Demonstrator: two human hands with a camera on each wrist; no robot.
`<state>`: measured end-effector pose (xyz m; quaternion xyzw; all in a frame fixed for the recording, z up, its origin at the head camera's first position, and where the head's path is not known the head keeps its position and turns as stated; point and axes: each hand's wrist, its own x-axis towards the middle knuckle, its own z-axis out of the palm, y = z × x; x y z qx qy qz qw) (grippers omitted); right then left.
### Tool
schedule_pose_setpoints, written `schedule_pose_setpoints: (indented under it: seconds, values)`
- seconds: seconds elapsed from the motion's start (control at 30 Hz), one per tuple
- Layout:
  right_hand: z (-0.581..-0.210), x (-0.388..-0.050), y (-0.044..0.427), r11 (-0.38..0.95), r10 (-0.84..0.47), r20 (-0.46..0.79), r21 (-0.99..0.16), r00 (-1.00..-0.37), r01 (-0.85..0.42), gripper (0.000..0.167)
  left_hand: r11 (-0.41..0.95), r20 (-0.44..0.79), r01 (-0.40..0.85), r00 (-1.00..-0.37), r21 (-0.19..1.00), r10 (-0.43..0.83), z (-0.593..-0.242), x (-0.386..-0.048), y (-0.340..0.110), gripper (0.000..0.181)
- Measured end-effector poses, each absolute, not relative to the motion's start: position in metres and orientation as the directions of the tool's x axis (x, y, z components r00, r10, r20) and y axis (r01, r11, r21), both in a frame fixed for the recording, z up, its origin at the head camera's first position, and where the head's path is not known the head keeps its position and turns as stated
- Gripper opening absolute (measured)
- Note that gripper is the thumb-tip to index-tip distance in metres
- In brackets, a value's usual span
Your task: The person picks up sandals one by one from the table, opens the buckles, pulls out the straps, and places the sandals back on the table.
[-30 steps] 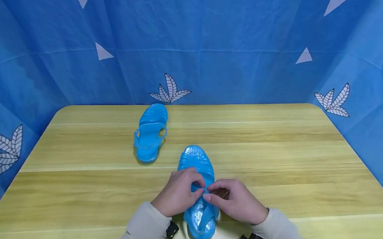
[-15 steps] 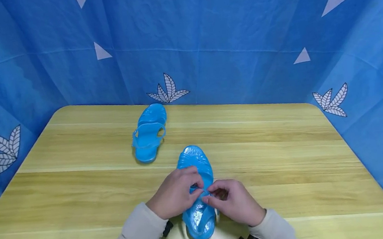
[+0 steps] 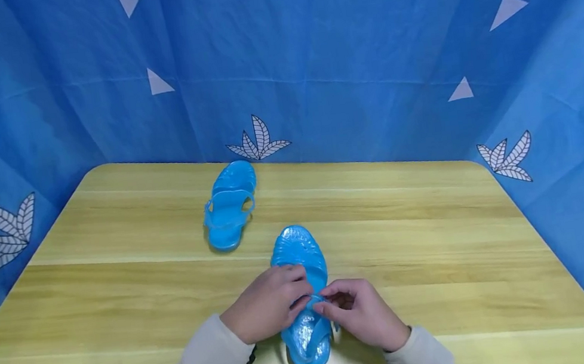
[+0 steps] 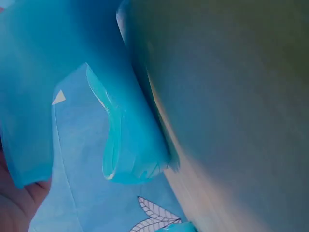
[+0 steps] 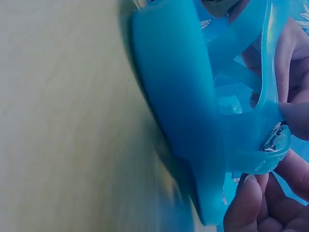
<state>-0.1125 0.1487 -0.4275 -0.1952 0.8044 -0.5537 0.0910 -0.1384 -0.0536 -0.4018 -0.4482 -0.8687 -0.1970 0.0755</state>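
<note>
A blue jelly sandal (image 3: 297,247) lies on the table in front of me, toe pointing away. My left hand (image 3: 269,304) reaches over its left side, fingers bent, and pinches the strap near the middle. From the right, my right hand (image 3: 365,316) grips the same strap between thumb and forefinger. The right wrist view shows a small metal buckle (image 5: 277,137) on the strap (image 5: 251,159), with fingertips of both hands around it. In the left wrist view the sandal's side (image 4: 130,130) fills much of the picture, hiding most of the left hand.
A matching blue sandal (image 3: 226,204) rests farther back and to the left, toe away. The wooden table (image 3: 410,222) has rounded far corners. Blue cloth (image 3: 310,54) with white leaf and triangle prints hangs around its back and sides.
My left hand has turned slightly and come a little lower over the strap, its fingers now hiding more of it. The right hand keeps its place. Neither sandal has visibly moved.
</note>
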Motion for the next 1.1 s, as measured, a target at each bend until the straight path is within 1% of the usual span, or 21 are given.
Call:
schedule_pose_setpoints:
  seconds: [0.07, 0.13, 0.23, 0.37, 0.6, 0.83, 1.0, 1.1]
  values:
    - [-0.429, -0.112, 0.148, 0.297, -0.415, 0.074, -0.931, -0.907, -0.212, 0.018, 0.506, 0.362, 0.841, -0.540, 0.192, 0.760, -0.404, -0.139, -0.055, 0.003]
    - [-0.431, -0.112, 0.148, 0.287, -0.417, 0.074, -0.935, -0.906, -0.208, 0.018, 0.490, 0.402, 0.860, -0.503, 0.143, 0.765, -0.406, -0.140, -0.057, 0.003]
    - [-0.432, -0.112, 0.147, 0.286, -0.417, 0.064, -0.937, -0.906, -0.198, 0.017, 0.466, 0.449, 0.879, -0.457, 0.099, 0.767, -0.408, -0.143, -0.061, 0.003]
    - [-0.432, -0.112, 0.147, 0.296, -0.412, 0.051, -0.937, -0.910, -0.186, 0.017, 0.431, 0.498, 0.899, -0.409, 0.076, 0.765, -0.410, -0.148, -0.066, 0.004]
    - [-0.433, -0.113, 0.145, 0.296, -0.418, 0.042, -0.938, -0.907, -0.179, 0.019, 0.379, 0.550, 0.919, -0.372, 0.106, 0.748, -0.420, -0.155, -0.073, 0.005]
    - [-0.433, -0.113, 0.144, 0.310, -0.413, 0.057, -0.929, -0.909, -0.199, 0.020, 0.350, 0.621, 0.936, -0.302, 0.047, 0.724, -0.432, -0.163, -0.075, 0.004]
    - [-0.431, -0.113, 0.144, 0.339, -0.399, 0.045, -0.921, -0.916, -0.193, 0.020, 0.364, 0.642, 0.930, -0.309, 0.049, 0.702, -0.443, -0.164, -0.077, 0.005]
    - [-0.430, -0.114, 0.145, 0.374, -0.389, 0.039, -0.906, -0.920, -0.197, 0.020, 0.380, 0.641, 0.924, -0.310, 0.031, 0.702, -0.445, -0.164, -0.078, 0.006]
